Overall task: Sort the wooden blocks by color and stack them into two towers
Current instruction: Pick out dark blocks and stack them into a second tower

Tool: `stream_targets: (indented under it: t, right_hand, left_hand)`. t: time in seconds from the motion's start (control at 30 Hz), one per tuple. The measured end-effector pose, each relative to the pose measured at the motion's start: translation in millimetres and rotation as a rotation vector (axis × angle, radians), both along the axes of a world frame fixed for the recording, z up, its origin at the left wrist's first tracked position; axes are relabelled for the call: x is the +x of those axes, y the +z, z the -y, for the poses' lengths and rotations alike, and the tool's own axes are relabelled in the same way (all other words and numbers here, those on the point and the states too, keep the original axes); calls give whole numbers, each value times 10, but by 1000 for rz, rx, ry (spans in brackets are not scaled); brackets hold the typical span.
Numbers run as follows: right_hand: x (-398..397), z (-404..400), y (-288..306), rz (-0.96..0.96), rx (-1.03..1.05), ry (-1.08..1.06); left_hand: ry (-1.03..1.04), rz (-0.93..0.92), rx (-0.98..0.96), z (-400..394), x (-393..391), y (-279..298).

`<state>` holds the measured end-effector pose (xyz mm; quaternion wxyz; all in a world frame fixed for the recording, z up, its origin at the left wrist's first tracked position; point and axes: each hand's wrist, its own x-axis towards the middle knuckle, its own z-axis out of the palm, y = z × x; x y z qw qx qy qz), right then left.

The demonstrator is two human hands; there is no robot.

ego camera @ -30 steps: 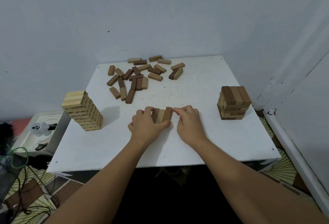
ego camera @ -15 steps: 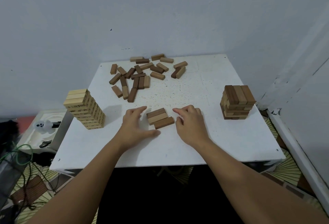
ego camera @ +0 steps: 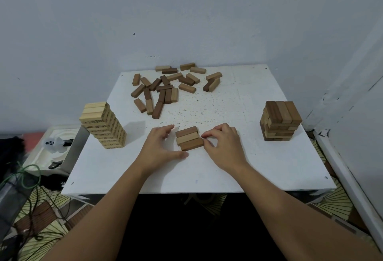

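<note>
Dark printed marks run along the side faces of the pale tower (ego camera: 103, 125), too small to read. It stands at the left edge of the white speckled bench (ego camera: 259, 163); the brown tower (ego camera: 280, 121) stands near the right edge. A scatter of loose blocks (ego camera: 170, 88) lies at the far side by the grey-white wall (ego camera: 186, 12). 3 blocks (ego camera: 189, 138) lie side by side near the front. The left hand (ego camera: 160, 148) rests spread just beside them, fingers open, holding nothing. The right hand (ego camera: 224, 146) has curled fingers touching the set's right end. Patterned floor (ego camera: 41, 219) and cables (ego camera: 27, 180) show at left.
</note>
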<state>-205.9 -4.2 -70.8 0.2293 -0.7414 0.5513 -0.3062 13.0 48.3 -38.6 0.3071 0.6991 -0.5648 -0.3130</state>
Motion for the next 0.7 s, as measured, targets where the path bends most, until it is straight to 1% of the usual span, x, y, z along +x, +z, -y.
stream_targets:
  t: [0.1,0.23,0.4,0.57,0.7]
  right_hand:
    - [2,-11,5,1,4,-1]
    - [-1,-7,18,-16,8,2]
    - [2,9,6,-29,3,-3]
    - [-2,20,6,-158,8,48]
    - [2,22,9,-200,9,70]
  left_hand:
    - [24,-8,-16,-15,20,-6]
    - [-17,53,36,20,16,-19]
    - [-14,1,28,18,15,-39]
    - [13,-18,-5,0,-18,-18]
    - [32,-30,-27,0,-26,-2]
